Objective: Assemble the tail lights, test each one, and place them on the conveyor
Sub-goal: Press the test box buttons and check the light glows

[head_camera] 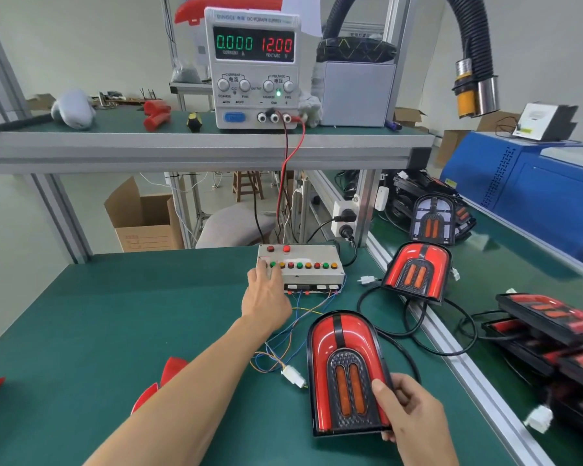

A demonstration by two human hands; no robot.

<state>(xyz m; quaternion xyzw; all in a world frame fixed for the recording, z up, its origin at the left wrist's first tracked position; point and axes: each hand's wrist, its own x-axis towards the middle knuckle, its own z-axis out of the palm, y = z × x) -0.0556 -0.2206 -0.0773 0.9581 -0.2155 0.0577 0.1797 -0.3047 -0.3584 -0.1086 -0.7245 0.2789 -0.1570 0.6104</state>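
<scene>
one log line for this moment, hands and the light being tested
stage: testing | left hand: on switch box buttons | right hand: gripping tail light lower edge | supply: zero current

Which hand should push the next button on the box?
The left hand, probably. It already rests on the button box, fingers at its left end. The right hand is busy gripping the tail light nearer the person.
</scene>
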